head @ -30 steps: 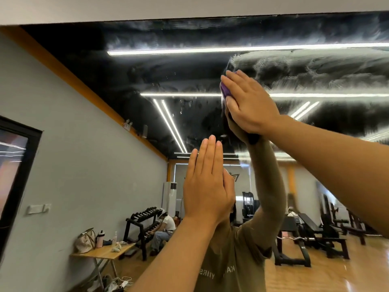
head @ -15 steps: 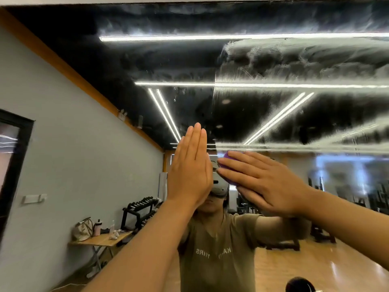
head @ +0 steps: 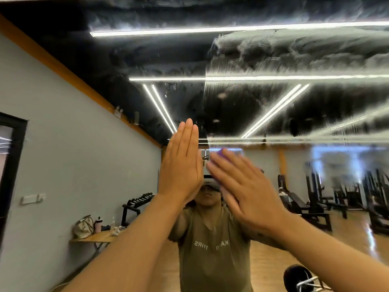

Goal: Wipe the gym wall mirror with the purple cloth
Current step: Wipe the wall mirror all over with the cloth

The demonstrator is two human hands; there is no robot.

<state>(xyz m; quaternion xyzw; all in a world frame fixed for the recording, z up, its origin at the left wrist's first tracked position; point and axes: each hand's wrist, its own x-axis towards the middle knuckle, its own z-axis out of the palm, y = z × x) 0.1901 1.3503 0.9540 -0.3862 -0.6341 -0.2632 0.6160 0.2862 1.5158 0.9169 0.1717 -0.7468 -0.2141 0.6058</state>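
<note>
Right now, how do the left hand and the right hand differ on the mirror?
The left hand points straight up, fingers together, with nothing under it; the right hand slants up toward the left and presses the purple cloth against the glass. The left hand looks sharp, the right hand motion-blurred. The left hand sits on clearer mirror, the right below the streaky patch. Both are flat, with straight fingers.

The reflected T-shirt (head: 212,249) bears mirrored white letters, roughly "KA… YIIRS", partly unreadable.
</note>
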